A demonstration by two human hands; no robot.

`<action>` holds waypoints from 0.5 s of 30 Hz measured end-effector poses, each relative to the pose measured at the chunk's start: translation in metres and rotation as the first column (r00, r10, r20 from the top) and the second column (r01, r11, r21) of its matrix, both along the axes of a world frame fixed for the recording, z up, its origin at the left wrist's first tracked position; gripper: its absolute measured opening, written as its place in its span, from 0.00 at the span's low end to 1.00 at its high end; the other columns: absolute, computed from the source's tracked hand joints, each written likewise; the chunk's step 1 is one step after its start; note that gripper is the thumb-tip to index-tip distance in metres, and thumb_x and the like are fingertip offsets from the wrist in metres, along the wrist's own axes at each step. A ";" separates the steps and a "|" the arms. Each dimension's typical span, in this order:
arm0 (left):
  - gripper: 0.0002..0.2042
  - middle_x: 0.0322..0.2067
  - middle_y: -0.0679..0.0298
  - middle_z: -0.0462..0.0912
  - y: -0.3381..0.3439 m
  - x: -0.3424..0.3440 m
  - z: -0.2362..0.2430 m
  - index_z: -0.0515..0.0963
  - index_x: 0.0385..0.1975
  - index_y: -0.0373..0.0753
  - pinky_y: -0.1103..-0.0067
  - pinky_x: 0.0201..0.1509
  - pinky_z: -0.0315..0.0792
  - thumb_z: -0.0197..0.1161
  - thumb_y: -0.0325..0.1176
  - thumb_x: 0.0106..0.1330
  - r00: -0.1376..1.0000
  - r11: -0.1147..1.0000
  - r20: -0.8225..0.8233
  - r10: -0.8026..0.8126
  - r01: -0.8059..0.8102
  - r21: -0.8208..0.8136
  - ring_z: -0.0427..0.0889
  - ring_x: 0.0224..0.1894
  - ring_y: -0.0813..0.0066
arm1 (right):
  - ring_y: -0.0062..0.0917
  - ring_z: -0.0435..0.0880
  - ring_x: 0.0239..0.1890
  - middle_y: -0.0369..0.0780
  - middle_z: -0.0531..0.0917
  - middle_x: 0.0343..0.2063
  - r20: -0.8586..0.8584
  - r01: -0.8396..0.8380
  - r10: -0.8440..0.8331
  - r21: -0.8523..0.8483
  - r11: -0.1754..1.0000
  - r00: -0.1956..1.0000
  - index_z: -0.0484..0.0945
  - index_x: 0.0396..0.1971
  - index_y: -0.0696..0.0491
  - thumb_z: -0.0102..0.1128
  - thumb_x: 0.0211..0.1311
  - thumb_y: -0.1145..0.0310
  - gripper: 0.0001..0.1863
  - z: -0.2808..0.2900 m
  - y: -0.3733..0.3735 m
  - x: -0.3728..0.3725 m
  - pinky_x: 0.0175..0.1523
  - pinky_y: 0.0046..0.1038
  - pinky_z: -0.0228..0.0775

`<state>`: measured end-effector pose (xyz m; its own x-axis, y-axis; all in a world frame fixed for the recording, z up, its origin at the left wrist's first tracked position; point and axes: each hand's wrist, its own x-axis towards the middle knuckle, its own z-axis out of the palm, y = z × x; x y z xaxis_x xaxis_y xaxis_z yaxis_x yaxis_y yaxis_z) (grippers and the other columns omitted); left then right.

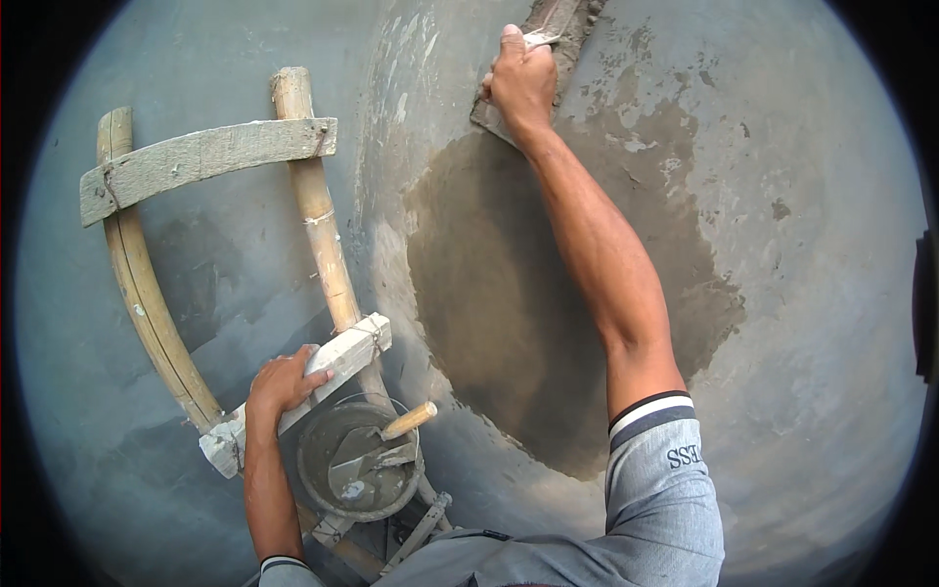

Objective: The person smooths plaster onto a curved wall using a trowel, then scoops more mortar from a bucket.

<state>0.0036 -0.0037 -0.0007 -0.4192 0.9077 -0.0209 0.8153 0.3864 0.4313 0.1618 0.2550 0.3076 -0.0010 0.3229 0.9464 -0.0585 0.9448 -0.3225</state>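
Right hand [523,83]: fingers clenched around the handle [540,39] of the float [570,41] — set against the wall [822,293] at the dark patch's [489,303] upper edge. Left hand [282,383]: grasping a rung [352,344], bucket [315,445] just beside. Caution — tilting could gouge the patch; overreaching could shift the ladder [335,284].

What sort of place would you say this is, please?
Probably a building site, judging by the grey wall with its dark, damp-looking patch, the ladder of round tan poles and pale wooden rungs, and the round grey bucket of mortar-like mix holding a wooden-handled trowel.
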 end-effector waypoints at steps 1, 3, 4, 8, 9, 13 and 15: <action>0.31 0.45 0.47 0.80 -0.001 -0.004 -0.005 0.68 0.58 0.43 0.60 0.56 0.66 0.57 0.57 0.59 0.999 1.000 -0.030 0.014 -0.014 -0.019 0.76 0.50 0.49 | 0.21 0.72 0.11 0.35 0.70 0.12 -0.079 -0.180 0.173 -0.093 0.979 0.982 0.66 0.20 0.56 0.48 0.68 0.59 0.19 0.021 -0.013 0.013 0.16 0.28 0.67; 0.31 0.45 0.47 0.79 0.008 0.003 -0.001 0.68 0.58 0.43 0.60 0.56 0.66 0.57 0.57 0.59 1.000 1.000 -0.027 -0.001 0.001 -0.011 0.76 0.51 0.49 | 0.18 0.63 0.06 0.30 0.63 0.09 -0.232 -0.249 0.236 -0.025 0.968 0.944 0.61 0.18 0.49 0.44 0.70 0.54 0.21 0.082 0.000 0.057 0.10 0.25 0.56; 0.31 0.45 0.47 0.79 0.009 0.004 0.001 0.68 0.58 0.43 0.60 0.56 0.66 0.57 0.57 0.59 1.000 1.000 -0.027 -0.009 0.009 -0.018 0.76 0.51 0.49 | 0.18 0.63 0.06 0.30 0.63 0.09 -0.231 -0.240 0.229 -0.022 0.970 0.946 0.61 0.18 0.49 0.44 0.70 0.54 0.21 0.088 0.005 0.068 0.10 0.25 0.56; 0.31 0.46 0.47 0.79 0.001 0.000 -0.001 0.68 0.58 0.43 0.60 0.56 0.65 0.57 0.57 0.59 1.000 1.000 -0.018 -0.013 0.013 -0.020 0.76 0.51 0.49 | 0.20 0.72 0.11 0.36 0.70 0.12 -0.109 -0.348 0.339 -0.081 0.934 0.934 0.65 0.19 0.54 0.46 0.69 0.58 0.20 0.004 -0.015 0.038 0.16 0.25 0.68; 0.31 0.46 0.47 0.79 0.004 0.002 0.004 0.68 0.58 0.43 0.60 0.57 0.65 0.57 0.56 0.59 1.000 1.000 -0.015 -0.019 0.019 -0.003 0.76 0.51 0.49 | 0.22 0.72 0.11 0.36 0.69 0.11 -0.056 -0.027 0.025 -0.029 0.999 0.998 0.64 0.18 0.54 0.49 0.68 0.58 0.20 -0.021 0.029 0.013 0.16 0.26 0.67; 0.30 0.46 0.47 0.79 0.003 -0.002 -0.004 0.68 0.57 0.43 0.60 0.57 0.65 0.57 0.56 0.60 1.000 1.000 -0.024 0.003 -0.003 -0.017 0.75 0.52 0.50 | 0.23 0.71 0.10 0.36 0.68 0.10 0.004 -0.040 0.039 0.076 0.996 0.999 0.64 0.18 0.54 0.51 0.67 0.58 0.21 -0.009 0.021 0.003 0.14 0.26 0.65; 0.30 0.46 0.48 0.79 0.004 0.003 0.001 0.68 0.57 0.43 0.60 0.57 0.65 0.57 0.55 0.60 1.000 1.000 -0.015 0.007 -0.007 -0.013 0.75 0.52 0.50 | 0.20 0.67 0.08 0.32 0.65 0.09 -0.120 -0.217 0.213 -0.022 0.976 0.970 0.63 0.18 0.52 0.47 0.69 0.56 0.20 0.051 -0.012 0.041 0.12 0.25 0.60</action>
